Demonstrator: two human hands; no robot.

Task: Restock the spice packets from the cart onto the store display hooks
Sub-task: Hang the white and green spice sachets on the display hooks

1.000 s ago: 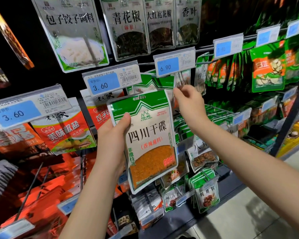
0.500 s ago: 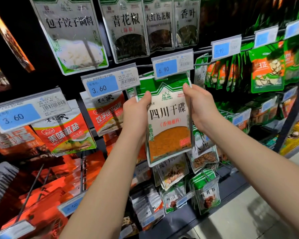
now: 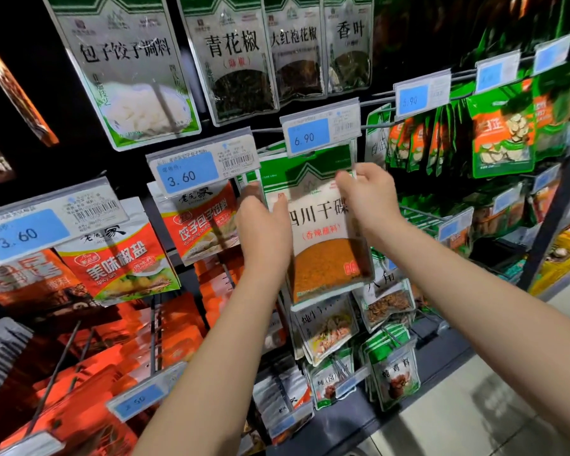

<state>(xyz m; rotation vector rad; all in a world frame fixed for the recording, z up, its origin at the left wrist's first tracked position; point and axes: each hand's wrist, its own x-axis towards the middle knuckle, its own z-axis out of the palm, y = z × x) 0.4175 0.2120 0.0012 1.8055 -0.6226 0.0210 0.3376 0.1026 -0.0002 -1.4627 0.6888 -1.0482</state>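
A spice packet (image 3: 323, 258) with a green-and-white top and orange powder hangs upright just under the 6.90 price tag (image 3: 320, 131) of a display hook. My left hand (image 3: 264, 225) grips its left edge, thumb across the front. My right hand (image 3: 369, 195) pinches its upper right corner near the tag. The packet's top edge is tucked behind the tag, so the hook hole is hidden. More packets of the same kind show behind it.
Red-orange packets (image 3: 122, 261) hang to the left under 3.60 tags (image 3: 191, 169). Clear spice bags (image 3: 241, 60) hang above, green packets (image 3: 500, 133) to the right, small packets (image 3: 329, 330) below. A dark shelf upright (image 3: 553, 212) stands at right, tiled floor (image 3: 458, 416) below.
Both hands carried the packet up and to the right, from beside the 3.60 tag to just under the 6.90 tag. My right hand moved from the hook onto the packet's corner.
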